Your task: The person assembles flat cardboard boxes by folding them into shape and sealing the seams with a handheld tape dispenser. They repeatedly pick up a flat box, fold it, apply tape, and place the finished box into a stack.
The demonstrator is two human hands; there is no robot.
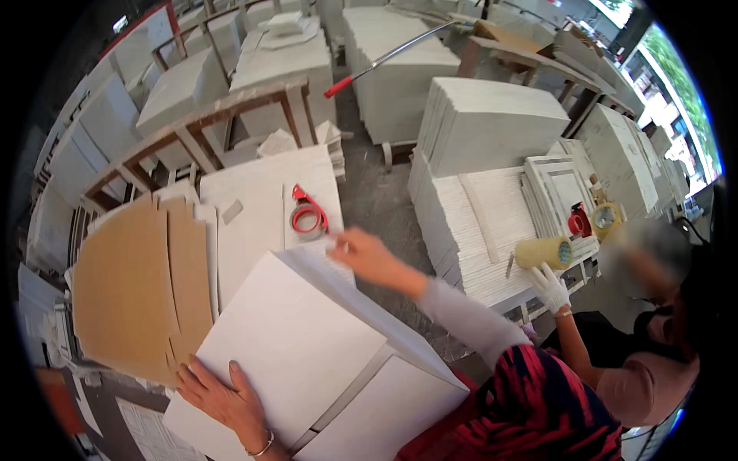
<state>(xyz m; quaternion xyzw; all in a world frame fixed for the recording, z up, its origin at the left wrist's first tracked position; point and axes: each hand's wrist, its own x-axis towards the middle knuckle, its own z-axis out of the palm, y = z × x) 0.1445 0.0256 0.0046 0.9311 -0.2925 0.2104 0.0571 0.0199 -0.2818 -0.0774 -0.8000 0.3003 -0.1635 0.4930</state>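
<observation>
Far left, fanned brown cardboard sheets (142,288) lie on the worktop (254,207). The left hand (223,399) rests flat and open, fingers spread, on the near-left corner of the white wrapped slab pack (307,361), gripping nothing. A red tape dispenser (309,217) sits beyond. The right hand (361,255) pinches the pack's far corner, fingers partly closed; whether it holds tape I cannot tell. Right, a co-worker's gloved hand (551,288) holds a yellowish tape roll (544,252) over stacked white tiles (477,230). Risk: the pack overhangs the near edge; uneven pressure could tip it or chip a corner.
</observation>
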